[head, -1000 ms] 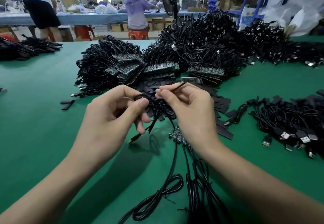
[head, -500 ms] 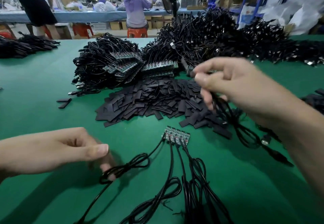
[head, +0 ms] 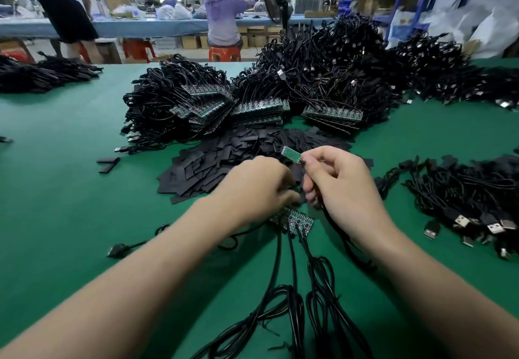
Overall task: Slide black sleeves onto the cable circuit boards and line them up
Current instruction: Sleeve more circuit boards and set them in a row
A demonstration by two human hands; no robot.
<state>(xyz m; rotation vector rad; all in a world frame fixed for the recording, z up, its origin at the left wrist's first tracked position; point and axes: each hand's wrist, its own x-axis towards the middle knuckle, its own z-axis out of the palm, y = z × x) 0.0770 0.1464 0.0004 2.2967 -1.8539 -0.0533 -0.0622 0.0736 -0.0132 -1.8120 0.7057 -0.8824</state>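
Note:
My right hand [head: 339,181] pinches a small green circuit board [head: 292,155] by its cable end, the board sticking up and left above the pile of flat black sleeves [head: 224,159]. My left hand [head: 258,181] reaches into the near edge of that sleeve pile, its fingertips hidden against the sleeves; whether it holds one I cannot tell. Below both hands lies a short row of circuit boards [head: 295,219] side by side, their black cables [head: 292,274] trailing toward me.
Big heaps of black cables with stacked boards [head: 261,106] rise behind the sleeves. More cables with USB plugs [head: 477,207] lie at the right, two stray sleeves [head: 108,163] at the left. People work at a far blue table [head: 140,25].
My right hand came back down from the cable heap holding a new board. My left hand moved from the near left up to the sleeve pile.

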